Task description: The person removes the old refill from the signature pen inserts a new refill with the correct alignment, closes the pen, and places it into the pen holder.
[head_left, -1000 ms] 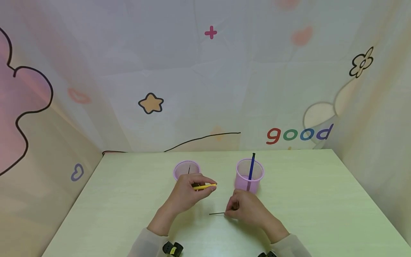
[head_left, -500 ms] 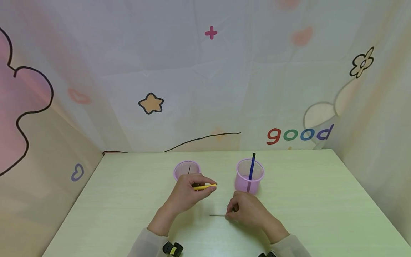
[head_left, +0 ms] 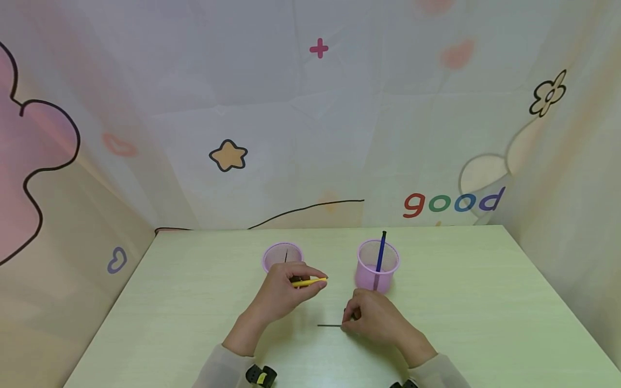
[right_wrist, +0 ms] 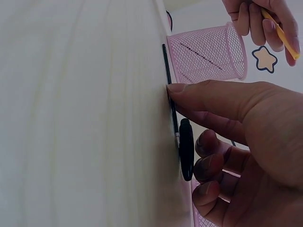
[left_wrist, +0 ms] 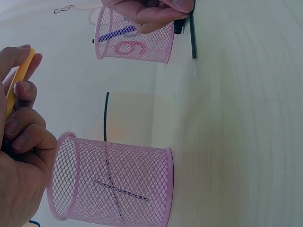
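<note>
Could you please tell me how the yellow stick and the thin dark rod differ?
Colour: the yellow stick is bright yellow, while the dark rod looks near black.
Thickness: the yellow stick is visibly thicker than the dark rod.
Pose: the left grip holds the yellow stick well above the table; the right grip pinches the dark rod low, close to it.
Shared: both are slender and held in fingers.

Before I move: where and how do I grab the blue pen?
Pinch the blue pen by its top end, from above. It leans inside the pink mesh cup; only the top clears the rim, and the wall surrounds the rest. The right hand probably suits, once free of the thin black rod.
</note>
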Demonstrator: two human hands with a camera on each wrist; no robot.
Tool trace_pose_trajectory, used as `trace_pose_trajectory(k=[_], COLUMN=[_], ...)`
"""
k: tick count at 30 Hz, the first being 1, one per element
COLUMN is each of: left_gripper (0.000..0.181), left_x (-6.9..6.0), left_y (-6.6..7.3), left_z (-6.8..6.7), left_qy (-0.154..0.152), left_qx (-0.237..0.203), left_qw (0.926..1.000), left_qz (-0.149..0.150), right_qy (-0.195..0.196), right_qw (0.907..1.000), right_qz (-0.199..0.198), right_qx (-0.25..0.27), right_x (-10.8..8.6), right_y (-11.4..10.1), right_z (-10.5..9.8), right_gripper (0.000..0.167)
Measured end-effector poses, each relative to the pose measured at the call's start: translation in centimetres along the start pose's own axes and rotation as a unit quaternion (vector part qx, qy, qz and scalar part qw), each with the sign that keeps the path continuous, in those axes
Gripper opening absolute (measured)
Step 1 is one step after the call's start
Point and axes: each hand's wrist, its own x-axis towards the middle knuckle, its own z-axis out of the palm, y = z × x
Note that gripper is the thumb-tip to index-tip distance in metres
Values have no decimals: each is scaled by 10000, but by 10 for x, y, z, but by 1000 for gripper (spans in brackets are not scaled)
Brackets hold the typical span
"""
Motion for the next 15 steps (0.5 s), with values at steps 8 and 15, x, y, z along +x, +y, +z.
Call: trace_pose_trajectory(k=[8,15], left_gripper=[9,10], left_x=[0,-1], left_y=[0,1], left_z=[0,0], left_qy=[-10,-48], left_qx=[-61,-72], left_qw=[10000,9999], left_qz=[-41,-92], right_qy=[39,13], right_qw=[10000,10000], right_qz=[-11,63], right_qx=[-57,-63], right_x=[0,0], right_y=[1,0], right_z=[1,1], right_gripper=[14,15])
